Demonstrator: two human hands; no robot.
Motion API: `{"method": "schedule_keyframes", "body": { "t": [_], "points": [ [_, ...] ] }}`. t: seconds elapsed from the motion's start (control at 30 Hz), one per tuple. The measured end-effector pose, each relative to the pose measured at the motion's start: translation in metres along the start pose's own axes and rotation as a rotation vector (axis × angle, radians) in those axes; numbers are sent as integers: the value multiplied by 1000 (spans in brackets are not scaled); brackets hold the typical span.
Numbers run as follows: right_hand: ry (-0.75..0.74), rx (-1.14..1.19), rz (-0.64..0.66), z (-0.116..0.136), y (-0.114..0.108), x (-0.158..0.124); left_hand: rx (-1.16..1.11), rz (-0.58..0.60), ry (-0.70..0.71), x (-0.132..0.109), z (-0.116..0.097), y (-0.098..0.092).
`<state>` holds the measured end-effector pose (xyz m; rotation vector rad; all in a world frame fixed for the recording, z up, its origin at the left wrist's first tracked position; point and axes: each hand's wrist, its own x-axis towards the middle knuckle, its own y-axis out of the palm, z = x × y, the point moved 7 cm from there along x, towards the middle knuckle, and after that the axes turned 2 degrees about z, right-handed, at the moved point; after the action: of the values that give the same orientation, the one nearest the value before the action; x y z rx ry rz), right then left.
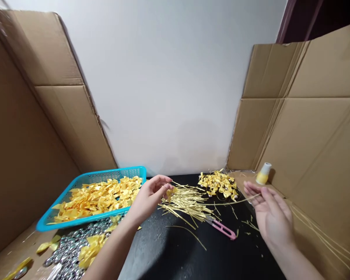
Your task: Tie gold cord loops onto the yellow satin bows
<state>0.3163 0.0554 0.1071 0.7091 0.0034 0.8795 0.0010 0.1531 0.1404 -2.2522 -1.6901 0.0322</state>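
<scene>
My left hand (151, 196) pinches a yellow ribbon bow (171, 193) between thumb and fingertips, above the near-left side of a pile of cut gold strips (189, 204). To the right, my right hand (271, 212), palm turned up, grips a thin gold cord (230, 203) between thumb and fingers. This cord stretches left toward the pile, where its far end is lost among the strips. Between the hands lie pink-handled thread snips (223, 228), their blades touching the strips. Beyond them sits a heap of yellow bows with silvery beads (218, 184).
A blue basket (43, 223) of yellow bows stands at left. Shiny silver beads (67, 249) and loose bows (90, 251) lie before it. A thread cone (263, 174) stands at right, near long gold cords (317, 229). Cardboard panels (315, 128) flank the black tabletop (163, 256).
</scene>
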Motion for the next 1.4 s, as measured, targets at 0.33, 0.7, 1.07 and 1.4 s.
{"method": "schedule_keyframes", "body": {
  "t": [0.33,0.7,1.07,1.4],
  "points": [
    [519,341,718,-25,167,-60,-111,180,-81,-21,-8,12],
    [219,100,911,-39,164,-69,-714,107,-200,-30,17,63],
    [55,-131,1055,-26,170,-89,-782,-11,-80,-44,-6,48],
    [72,3,929,-28,191,-54,-658,-31,44,5,-25,40]
  ]
}}
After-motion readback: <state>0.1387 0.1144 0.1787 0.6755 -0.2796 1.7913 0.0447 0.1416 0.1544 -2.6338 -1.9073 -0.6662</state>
